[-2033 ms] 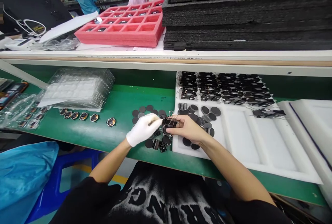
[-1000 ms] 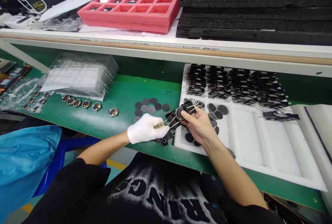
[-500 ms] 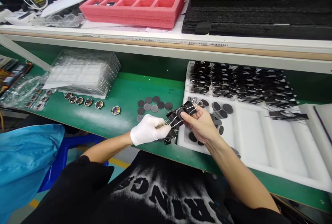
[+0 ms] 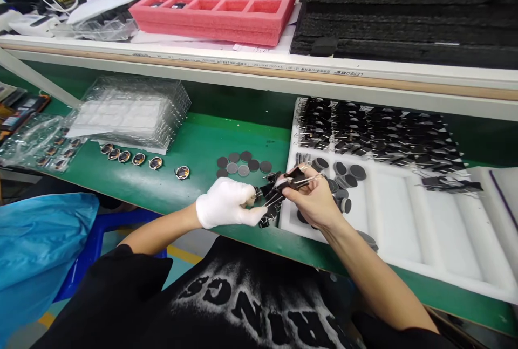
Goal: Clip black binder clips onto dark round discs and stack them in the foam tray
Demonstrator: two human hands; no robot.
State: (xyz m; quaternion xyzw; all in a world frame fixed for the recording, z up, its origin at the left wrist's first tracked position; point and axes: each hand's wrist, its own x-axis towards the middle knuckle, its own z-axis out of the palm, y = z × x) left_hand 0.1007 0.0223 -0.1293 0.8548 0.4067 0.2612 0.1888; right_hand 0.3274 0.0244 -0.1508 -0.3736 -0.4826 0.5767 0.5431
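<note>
My right hand (image 4: 319,200) is closed on a cluster of black binder clips (image 4: 275,186) with silver wire handles, clamped about a small round part that my fingers partly cover. White-gloved, my left hand (image 4: 226,203) is just left of the clips, thumb and fingers apart around the wire handle ends. More binder clips (image 4: 267,220) lie on the green bench below the hands. Dark round discs (image 4: 253,165) are spread on the bench behind my left hand. Other discs (image 4: 350,180) rest in the white foam tray (image 4: 394,214), beside and under my right hand.
Rows of clipped pieces (image 4: 372,128) fill the tray's back. Small round watch-like units (image 4: 155,163) line the bench at left, before stacked clear plastic trays (image 4: 133,111). A shelf edge (image 4: 243,71) crosses above, bearing a red foam tray (image 4: 206,22) and black foam sheets (image 4: 404,9).
My left thumb and fingers have parted from their pinch on the wire handles, and the hand has shifted slightly left. The clips have turned in my right hand. The view has shifted slightly.
</note>
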